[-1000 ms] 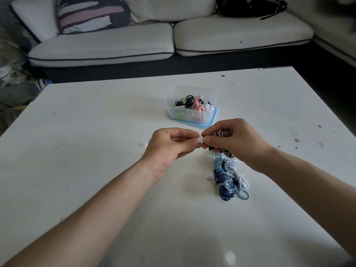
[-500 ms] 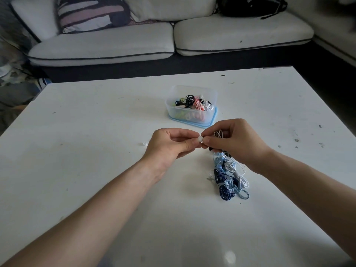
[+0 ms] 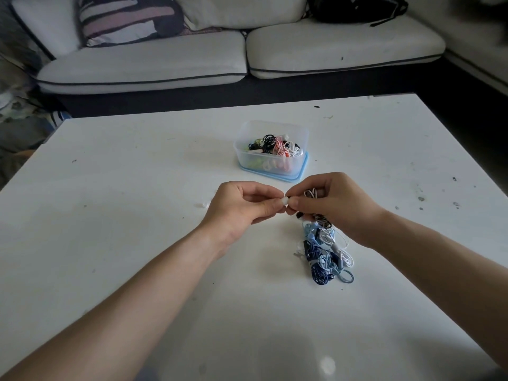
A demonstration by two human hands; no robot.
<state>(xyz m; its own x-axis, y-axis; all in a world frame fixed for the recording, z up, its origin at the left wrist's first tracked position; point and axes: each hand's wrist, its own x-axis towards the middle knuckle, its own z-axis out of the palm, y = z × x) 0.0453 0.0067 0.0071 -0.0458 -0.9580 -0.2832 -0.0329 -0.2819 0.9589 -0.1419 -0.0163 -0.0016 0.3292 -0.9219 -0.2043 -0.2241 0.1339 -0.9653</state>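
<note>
Tabletop (image 3: 137,188): white and scuffed with dark specks; it carries everything here, and both my forearms reach in over its near edge.
Cable pile (image 3: 323,254): a tangle of dark blue, light blue and white cables lying flat on the tabletop, just below my right hand and on my side of it.
Left hand (image 3: 242,207): fingers curled in, with thumb and forefinger pinching a bud (image 3: 285,200) at its left side.
Bud: a small white piece held just above the tabletop between my two hands, near the middle of the tabletop. I cannot tell what it is fixed to.
Right hand (image 3: 335,204): thumb and forefinger meet the bud from the right, and the other fingers curl round a striped cable (image 3: 312,193).
Striped cable: a black-and-white bundle that shows above my right thumb and again under the palm, where it reaches down to the top of the cable pile.
White bit (image 3: 203,205): a tiny pale piece on the tabletop, just left of my left hand and apart from it.
Box (image 3: 275,163): clear plastic, open-topped and standing on a blue lid (image 3: 301,174), beyond my hands. It holds black, red-and-white, white and greenish cables.
Sofa (image 3: 165,61): pale cushions with dark piping, past the far edge of the tabletop.
Pillow (image 3: 126,17): striped, lying at the sofa's back left.
Bag (image 3: 354,8): black, lying on the right sofa seat.
</note>
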